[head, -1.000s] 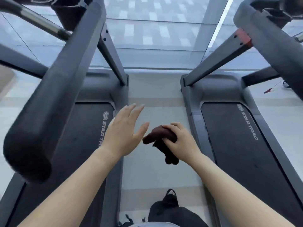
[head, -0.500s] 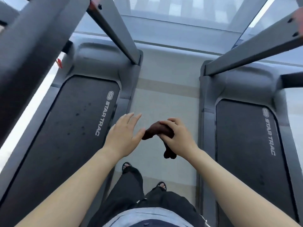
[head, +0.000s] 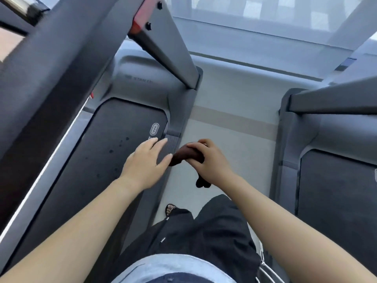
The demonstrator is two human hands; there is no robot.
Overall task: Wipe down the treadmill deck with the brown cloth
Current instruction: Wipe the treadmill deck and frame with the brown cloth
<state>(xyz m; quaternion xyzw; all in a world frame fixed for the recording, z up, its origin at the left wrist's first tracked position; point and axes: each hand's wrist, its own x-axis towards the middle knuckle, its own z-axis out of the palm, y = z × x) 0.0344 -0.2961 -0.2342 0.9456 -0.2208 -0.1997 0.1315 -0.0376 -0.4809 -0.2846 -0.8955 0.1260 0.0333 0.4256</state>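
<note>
My right hand (head: 210, 162) is shut on a bunched brown cloth (head: 184, 155), whose lower end hangs below the fist. It is held in the air over the floor strip, just right of the left treadmill's side rail. My left hand (head: 145, 162) is open with fingers spread, over the right edge of the left treadmill deck (head: 95, 160), its thumb almost touching the cloth. The black belt carries several dark spots near its front.
A second treadmill (head: 334, 193) stands to the right across a pale floor strip (head: 230, 139). Slanted uprights (head: 169, 45) and a thick handrail (head: 40, 82) cross overhead on the left. My legs in black trousers and a sandalled foot (head: 171, 209) are below.
The view has swung left and closer to the left treadmill. Both hands moved left together, the left one now over the deck edge; the right still grips the cloth.
</note>
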